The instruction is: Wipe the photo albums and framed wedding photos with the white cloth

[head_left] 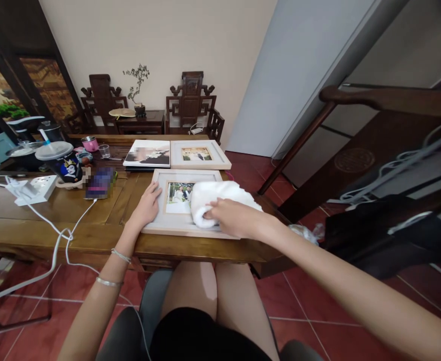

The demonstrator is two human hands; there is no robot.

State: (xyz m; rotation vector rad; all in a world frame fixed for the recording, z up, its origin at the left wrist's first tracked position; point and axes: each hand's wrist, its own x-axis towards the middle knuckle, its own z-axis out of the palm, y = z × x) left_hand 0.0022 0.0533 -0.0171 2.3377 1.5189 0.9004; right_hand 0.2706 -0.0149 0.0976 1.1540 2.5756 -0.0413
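Note:
A light wooden picture frame point(185, 231) lies flat near the table's front edge, with a small photo of two people in its wide pale mount. My left hand point(148, 203) holds the frame's left side, its fingertips over the border. In my right hand point(235, 216) is a white paper towel roll point(220, 193), its open end toward me and my fingers closed at the hollow core. The roll rests over the frame's right half and hides part of the photo and mount.
Behind lie another framed photo point(215, 154) and a white-bordered picture point(149, 150). To the left are a phone point(99, 184) on a cable, a power strip point(42, 189), a lidded cup point(64, 163), a small glass point(104, 151) and a pink cup point(90, 144). A wooden chair point(341, 160) stands right.

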